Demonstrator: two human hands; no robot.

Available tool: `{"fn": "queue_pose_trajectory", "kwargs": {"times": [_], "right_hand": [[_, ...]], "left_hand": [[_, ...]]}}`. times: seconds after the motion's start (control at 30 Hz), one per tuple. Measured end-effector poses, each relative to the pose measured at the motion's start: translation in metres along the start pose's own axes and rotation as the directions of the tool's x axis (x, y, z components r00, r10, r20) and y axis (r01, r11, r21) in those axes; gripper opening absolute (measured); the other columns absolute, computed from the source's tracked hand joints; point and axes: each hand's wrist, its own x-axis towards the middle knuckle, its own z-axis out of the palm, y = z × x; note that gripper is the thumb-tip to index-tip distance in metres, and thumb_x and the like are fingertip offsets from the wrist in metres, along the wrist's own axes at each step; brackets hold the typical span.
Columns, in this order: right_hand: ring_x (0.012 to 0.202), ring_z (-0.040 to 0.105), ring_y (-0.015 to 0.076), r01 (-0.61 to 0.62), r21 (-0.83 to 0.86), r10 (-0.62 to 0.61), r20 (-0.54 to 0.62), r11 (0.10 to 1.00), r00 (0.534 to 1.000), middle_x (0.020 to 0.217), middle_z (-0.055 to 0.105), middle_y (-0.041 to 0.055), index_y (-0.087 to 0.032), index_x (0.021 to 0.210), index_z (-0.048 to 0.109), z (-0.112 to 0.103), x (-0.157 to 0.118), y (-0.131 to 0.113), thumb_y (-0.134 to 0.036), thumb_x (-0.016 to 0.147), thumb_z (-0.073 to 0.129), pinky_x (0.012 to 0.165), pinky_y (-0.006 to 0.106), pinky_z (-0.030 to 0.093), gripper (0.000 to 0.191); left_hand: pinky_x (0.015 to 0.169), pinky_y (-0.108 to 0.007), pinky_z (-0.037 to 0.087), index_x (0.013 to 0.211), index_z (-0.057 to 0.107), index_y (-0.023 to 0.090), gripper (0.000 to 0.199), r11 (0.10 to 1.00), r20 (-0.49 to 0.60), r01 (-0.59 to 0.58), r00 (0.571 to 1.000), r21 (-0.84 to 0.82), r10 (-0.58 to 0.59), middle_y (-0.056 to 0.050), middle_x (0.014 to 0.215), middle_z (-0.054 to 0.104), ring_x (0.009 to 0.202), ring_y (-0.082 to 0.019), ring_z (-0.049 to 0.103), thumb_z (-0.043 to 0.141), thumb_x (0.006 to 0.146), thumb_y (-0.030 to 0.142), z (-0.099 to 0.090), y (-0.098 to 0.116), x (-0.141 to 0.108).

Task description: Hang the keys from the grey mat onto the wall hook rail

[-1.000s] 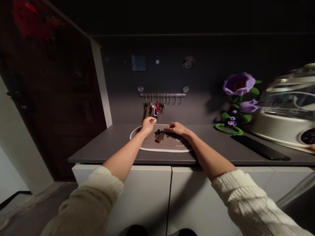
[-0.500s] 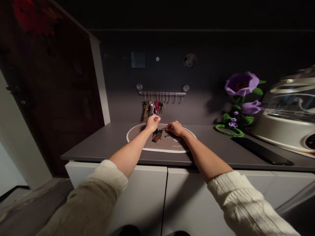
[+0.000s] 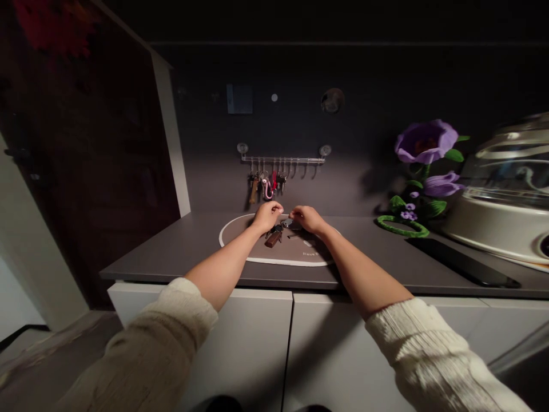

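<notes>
Keys with a brown fob (image 3: 273, 238) lie on a brown oval mat (image 3: 235, 260) with a white rim, on the dark counter. Just above them, my left hand (image 3: 268, 215) is closed in a pinch; what it holds, if anything, is too small to make out. My right hand (image 3: 306, 217) is also pinched, close to a small metallic piece (image 3: 287, 222) between the hands. Whether its fingers grip that piece is unclear. Behind the hands, several key bunches (image 3: 266, 186) hang from a clear hook rail (image 3: 283, 160) on the wall.
On the right stand purple flowers (image 3: 426, 143) with a green ring base, a black phone (image 3: 463, 263) lying flat, and a cream appliance (image 3: 501, 223) with a clear top. A dark door (image 3: 128, 171) is at the left. White cabinet fronts (image 3: 249, 343) lie below the counter.
My right hand has lifted slightly and its fingers have drawn closer together. My left hand has shifted a little to the right, nearer to it. The camera view has moved slightly.
</notes>
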Motion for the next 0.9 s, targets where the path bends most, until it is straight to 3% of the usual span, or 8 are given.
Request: {"fn": "queue_pose_trajectory", "kwargs": {"times": [0.3,0.43,0.63,0.9], "right_hand": [[0.066,0.052,0.0106,-0.055,0.172,0.074,-0.111,0.984,0.991,0.074,0.065,0.0035,-0.015,0.078,0.064,-0.007,0.0,-0.006,-0.025,0.077,0.052,0.064,0.02,0.035,0.016],[0.068,0.053,0.0112,-0.078,0.256,0.126,-0.174,0.964,0.977,0.077,0.066,0.0042,-0.015,0.078,0.065,-0.009,0.001,-0.006,-0.025,0.076,0.053,0.065,0.02,0.036,0.016],[0.066,0.054,0.0114,-0.074,0.378,0.182,-0.259,0.923,0.949,0.073,0.065,0.0041,-0.014,0.078,0.064,-0.006,0.005,-0.001,-0.03,0.074,0.052,0.063,0.021,0.038,0.02],[0.063,0.053,0.0108,-0.054,0.516,0.218,-0.263,0.855,0.94,0.071,0.064,0.0045,-0.012,0.077,0.063,-0.003,0.01,0.002,-0.032,0.073,0.053,0.062,0.022,0.04,0.023]], "left_hand": [[0.065,-0.023,0.041,0.074,0.063,0.015,0.01,0.992,0.057,-0.064,0.997,0.107,0.059,-0.002,0.073,0.063,0.066,-0.012,0.054,0.054,0.071,0.018,0.001,-0.001,0.001],[0.06,-0.022,0.04,0.075,0.061,0.015,0.012,0.996,0.06,-0.053,0.997,0.076,0.048,-0.001,0.068,0.061,0.06,-0.01,0.051,0.058,0.069,0.025,0.003,-0.002,0.0],[0.059,-0.022,0.04,0.083,0.057,0.015,0.031,1.0,0.059,0.005,0.998,-0.021,-0.004,0.003,0.064,0.057,0.056,-0.008,0.049,0.07,0.058,0.028,0.007,-0.008,0.001],[0.058,-0.021,0.041,0.075,0.056,0.014,0.015,0.999,0.047,0.008,0.999,-0.048,-0.005,0.002,0.063,0.057,0.056,-0.008,0.051,0.064,0.064,0.021,0.007,-0.001,-0.001]]}}
